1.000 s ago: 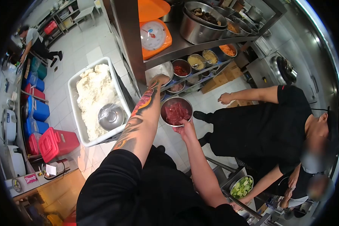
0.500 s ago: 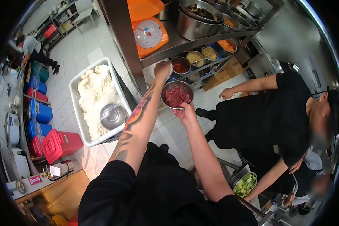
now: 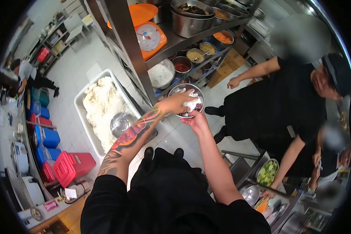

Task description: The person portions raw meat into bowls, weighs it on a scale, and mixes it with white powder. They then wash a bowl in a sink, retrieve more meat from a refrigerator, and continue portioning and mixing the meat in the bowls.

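My right hand (image 3: 198, 123) grips the near rim of a round metal bowl (image 3: 188, 85), holding it up in front of me. Red sliced raw meat (image 3: 199, 107) lies in the bowl, partly covered by a heap of white powder (image 3: 192, 104). Over the bowl's left side is my left hand (image 3: 174, 103), palm down with fingers spread at the powder. White traces show on its fingers. Just beyond, on a lower shelf, stands a large metal bowl of white powder (image 3: 162, 73), beside a pot of red sauce or chopped chilli (image 3: 181, 65).
A metal shelf unit (image 3: 183, 46) bears an orange scale (image 3: 149, 37) and pots of ingredients. At left on the floor stands a white tub (image 3: 82, 113) of white crumbly stuff. A co-worker (image 3: 269, 105) stands close at right, one hand near a bowl of green vegetables (image 3: 268, 172).
My left hand has come from the powder bowl on the shelf to the held bowl, and white powder now lies on the meat. The co-worker's lower arm has shifted.
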Tool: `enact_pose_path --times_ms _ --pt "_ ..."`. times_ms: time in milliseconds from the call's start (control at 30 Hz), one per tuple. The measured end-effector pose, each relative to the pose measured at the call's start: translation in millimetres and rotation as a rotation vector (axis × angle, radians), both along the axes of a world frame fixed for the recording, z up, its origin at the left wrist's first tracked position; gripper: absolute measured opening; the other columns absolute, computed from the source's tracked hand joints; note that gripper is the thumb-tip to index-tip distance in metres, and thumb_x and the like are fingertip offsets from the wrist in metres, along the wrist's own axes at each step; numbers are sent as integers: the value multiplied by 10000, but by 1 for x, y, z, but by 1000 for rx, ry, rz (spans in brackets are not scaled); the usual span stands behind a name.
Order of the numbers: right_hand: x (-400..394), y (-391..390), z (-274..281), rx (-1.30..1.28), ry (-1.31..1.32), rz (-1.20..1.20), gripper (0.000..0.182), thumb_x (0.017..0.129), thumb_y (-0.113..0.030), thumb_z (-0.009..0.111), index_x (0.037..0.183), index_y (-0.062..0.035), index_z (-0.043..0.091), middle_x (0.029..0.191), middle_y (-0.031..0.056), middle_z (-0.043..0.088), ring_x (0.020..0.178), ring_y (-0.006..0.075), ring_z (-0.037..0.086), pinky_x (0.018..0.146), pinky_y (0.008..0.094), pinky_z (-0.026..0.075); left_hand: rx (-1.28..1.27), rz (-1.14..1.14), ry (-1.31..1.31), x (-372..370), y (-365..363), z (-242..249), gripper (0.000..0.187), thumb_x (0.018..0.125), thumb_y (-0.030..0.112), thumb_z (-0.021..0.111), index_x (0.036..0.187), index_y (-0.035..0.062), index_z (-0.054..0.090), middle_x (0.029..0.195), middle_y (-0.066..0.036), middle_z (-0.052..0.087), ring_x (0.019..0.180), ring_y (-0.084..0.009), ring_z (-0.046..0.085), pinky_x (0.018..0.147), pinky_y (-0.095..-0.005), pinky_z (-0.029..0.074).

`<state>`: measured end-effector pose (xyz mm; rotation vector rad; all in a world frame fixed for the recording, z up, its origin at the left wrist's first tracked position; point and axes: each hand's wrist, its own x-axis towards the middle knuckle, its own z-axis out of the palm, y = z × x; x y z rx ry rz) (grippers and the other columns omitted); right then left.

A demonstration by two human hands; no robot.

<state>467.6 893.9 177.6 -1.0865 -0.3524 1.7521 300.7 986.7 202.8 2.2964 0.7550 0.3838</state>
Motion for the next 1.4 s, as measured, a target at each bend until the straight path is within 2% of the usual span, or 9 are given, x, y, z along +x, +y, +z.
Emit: enact_pose_path --times_ms 133,333,467,600,767,900,1067,1167,1400 --pt "-24 -45 17 65 16 -118 794 790 76 435 1491 -201 186 1297 258 536 929 430 703 694 522 658 112 -200 349 -9 -45 24 778 863 113 664 1563 242 351 1681 -146 71 1506 -441 170 1235 -512 165" --pt "-83 -148 19 92 23 -392 749 781 83 462 1459 -143 237 1293 238 540 980 420 689 760 554 646 -265 -440 124 -51 -66 0 644 768 53 630 1399 173 578 1495 -176 472 1405 -470 357 1090 -519 407" --pt "-138 -215 19 102 58 -525 797 787 80 425 1480 -214 160 1303 227 515 987 412 687 741 538 652 310 -596 -86 -75 -143 21 707 716 130 777 1384 260 589 1498 -220 413 1254 -454 517 957 -497 510" --pt "-186 -285 31 88 57 -660 822 776 103 420 1479 -230 153 1318 213 505 980 406 687 695 520 663 220 -695 171 -88 -214 50 817 620 40 825 1355 320 604 1432 -208 424 1238 -427 517 1009 -509 470" --pt "-233 -384 20 29 34 -883 885 750 109 428 1501 -247 124 1365 240 470 951 473 691 674 519 668 391 -649 304 -81 -328 11 521 673 92 754 1176 182 648 1233 -192 562 969 -427 671 796 -494 570" --pt "-234 -478 -11 -53 -8 -1043 881 757 103 441 1497 -269 141 1384 235 461 939 459 697 676 527 663 128 -450 328 -52 -437 -33 639 693 127 772 1308 154 601 1267 -239 566 1071 -437 642 899 -486 545" --pt "-237 -640 -7 -33 36 -1170 873 778 93 481 1491 -288 150 1355 213 499 996 429 685 697 527 660 40 -949 405 -31 -560 -10 926 622 276 858 1470 231 489 1370 -255 514 1271 -427 514 1035 -460 486" --pt "-249 -725 21 8 33 -1310 918 759 103 466 1514 -299 133 1350 215 510 993 427 688 699 527 660 567 -1206 137 -44 -643 26 830 667 159 823 1425 319 525 1360 -217 508 1150 -408 590 952 -464 533" --pt "-305 -882 17 10 -10 -1659 952 774 115 428 1547 -337 104 1420 201 435 1020 450 674 661 514 666 543 -1474 108 -31 -849 -4 639 676 40 748 1277 227 640 1231 -232 587 1061 -380 649 815 -487 554"
